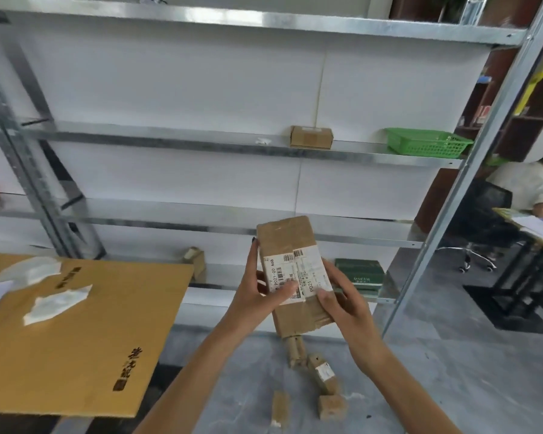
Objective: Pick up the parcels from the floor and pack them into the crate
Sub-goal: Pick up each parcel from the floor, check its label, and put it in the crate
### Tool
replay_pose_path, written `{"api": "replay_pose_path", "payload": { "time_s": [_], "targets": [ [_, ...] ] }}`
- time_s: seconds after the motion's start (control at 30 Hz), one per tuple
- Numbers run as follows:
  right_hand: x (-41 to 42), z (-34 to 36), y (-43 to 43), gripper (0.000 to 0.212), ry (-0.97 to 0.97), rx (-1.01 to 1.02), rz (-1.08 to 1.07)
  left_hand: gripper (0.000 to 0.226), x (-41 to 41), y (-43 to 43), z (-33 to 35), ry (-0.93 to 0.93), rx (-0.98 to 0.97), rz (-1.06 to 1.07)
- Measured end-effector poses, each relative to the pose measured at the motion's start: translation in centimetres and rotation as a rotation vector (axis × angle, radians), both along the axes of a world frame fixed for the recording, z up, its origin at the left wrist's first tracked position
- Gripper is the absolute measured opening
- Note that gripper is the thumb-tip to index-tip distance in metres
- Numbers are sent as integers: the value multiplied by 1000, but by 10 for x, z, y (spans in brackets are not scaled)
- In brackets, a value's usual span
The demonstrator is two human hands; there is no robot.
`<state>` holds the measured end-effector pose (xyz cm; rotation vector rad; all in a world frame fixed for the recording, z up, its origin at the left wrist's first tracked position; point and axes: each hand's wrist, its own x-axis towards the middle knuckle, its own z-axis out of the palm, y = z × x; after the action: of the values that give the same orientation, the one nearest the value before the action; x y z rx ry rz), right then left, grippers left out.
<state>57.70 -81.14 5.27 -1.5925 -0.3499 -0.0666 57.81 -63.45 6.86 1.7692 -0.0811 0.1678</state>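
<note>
Taped cardboard parcel (290,270) held aloft
It is gripped by left hand (257,292) and right hand (347,303), fingers wrapped around its labelled rectangular face.

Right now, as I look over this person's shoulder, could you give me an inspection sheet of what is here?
Surface: grey floor; a big cardboard flap with torn tape at the left.
Job's things: taped parcel with white labels, held upright; small parcels on the floor. No crate can be made out.
Clutter: small box and green basket on the metal shelf; green box lower down.
Hands: left hand and right hand, fingers wrapped on the parcel's sides.
Cables: nothing seen.
Surroundings: a seated person at a desk, far right.
</note>
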Motion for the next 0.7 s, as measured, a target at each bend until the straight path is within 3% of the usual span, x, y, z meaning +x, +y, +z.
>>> {"api": "replay_pose_path", "payload": {
  "time_s": [0.17, 0.37, 0.53, 0.7],
  "targets": [
    [-42, 8, 63, 43, 30, -91, 126, 95, -60, 68, -7, 1, -34, 43],
    [-111, 11, 170, 47, 59, -139, 255, 75, -162, 176, -4, 3, -56, 123],
    [-183, 7, 269, 53, 124, -121, 359, 93, -254, 281, -9, 99, -29, 189],
    [-243, -5, 360, 66, 197, -125, 450, 85, -329, 369, -16, 125, -8, 247]
  ]
}}
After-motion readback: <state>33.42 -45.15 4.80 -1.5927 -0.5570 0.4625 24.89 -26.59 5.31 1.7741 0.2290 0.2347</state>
